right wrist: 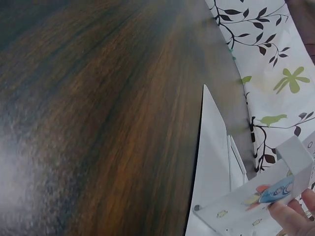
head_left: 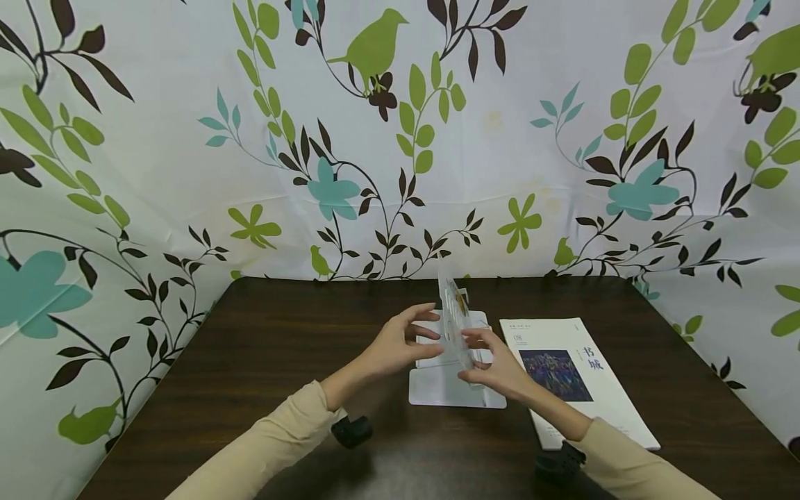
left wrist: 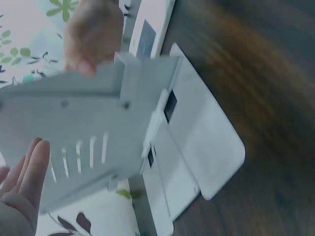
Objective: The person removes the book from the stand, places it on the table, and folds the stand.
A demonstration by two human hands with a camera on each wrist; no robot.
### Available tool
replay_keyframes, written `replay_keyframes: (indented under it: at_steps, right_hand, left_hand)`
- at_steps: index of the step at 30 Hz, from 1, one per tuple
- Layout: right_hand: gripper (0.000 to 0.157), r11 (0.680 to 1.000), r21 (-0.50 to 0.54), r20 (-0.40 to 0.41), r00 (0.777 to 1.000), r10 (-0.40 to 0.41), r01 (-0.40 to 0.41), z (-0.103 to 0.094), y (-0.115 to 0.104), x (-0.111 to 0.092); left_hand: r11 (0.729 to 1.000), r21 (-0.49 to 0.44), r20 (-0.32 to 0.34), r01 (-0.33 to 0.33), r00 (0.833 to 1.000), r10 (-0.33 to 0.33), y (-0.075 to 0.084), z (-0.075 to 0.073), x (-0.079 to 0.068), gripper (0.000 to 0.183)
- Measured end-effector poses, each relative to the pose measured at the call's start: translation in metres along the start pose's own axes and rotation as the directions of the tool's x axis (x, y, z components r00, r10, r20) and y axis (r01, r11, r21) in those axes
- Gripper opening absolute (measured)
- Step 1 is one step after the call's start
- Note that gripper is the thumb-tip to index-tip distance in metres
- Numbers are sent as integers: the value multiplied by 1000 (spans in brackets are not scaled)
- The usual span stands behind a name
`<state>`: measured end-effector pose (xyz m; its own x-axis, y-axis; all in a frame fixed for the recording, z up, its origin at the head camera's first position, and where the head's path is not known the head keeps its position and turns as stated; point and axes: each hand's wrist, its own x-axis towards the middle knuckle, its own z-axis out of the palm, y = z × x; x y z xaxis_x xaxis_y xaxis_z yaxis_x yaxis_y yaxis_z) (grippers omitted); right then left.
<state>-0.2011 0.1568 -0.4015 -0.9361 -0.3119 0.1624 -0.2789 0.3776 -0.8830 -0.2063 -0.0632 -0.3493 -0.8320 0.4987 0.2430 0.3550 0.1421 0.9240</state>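
A white folding book stand stands mid-table, its slotted panel (head_left: 454,326) raised nearly upright over a flat base plate (head_left: 453,392). In the left wrist view, a hinge bar joins the panel (left wrist: 98,118) to the base. My right hand (head_left: 496,364) grips the panel's right side, thumb and fingers about its edge; cartoon prints show beside those fingers in the right wrist view. On the other side, my left hand (head_left: 396,340) is spread close to the panel's left face. Its fingers (left wrist: 34,172) look extended in the left wrist view and hold nothing.
To the right of the stand lies a white magazine (head_left: 615,406) with a dark picture on its cover. The dark wooden table (head_left: 300,333) ends at a leaf-and-bird patterned cloth (head_left: 375,167) behind. Dark camera mounts sit at both wrists.
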Motion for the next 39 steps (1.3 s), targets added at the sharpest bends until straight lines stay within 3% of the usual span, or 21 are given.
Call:
replay_keyframes:
  at_steps: [8,15,22,30,39]
  right_hand:
    - [65,1000,-17,4,1000,22,-22,7,-3,2]
    - [65,999,-9,9,999,54,-53,12,-1,3]
    - [64,999,27,22,1000,19,-20,12,5,-2]
    - [58,994,51,16,996,91,-91,9,17,-7]
    - [59,995,75,80,995,59,-65,11,21,-11]
  left_hand:
    - [996,-74,-75,57,995,-63,0,13,-3,77]
    - [998,-68,-136,13,990,-22,-5,12,-5,79]
    - [995,-95,-179,16,983,-33,-11,9,-13,77]
    - [998,-64,-227,12,974,-26,-24,4,-23,78]
    - [988,-126,-253,89,960,-118,-34,-3,-37,78]
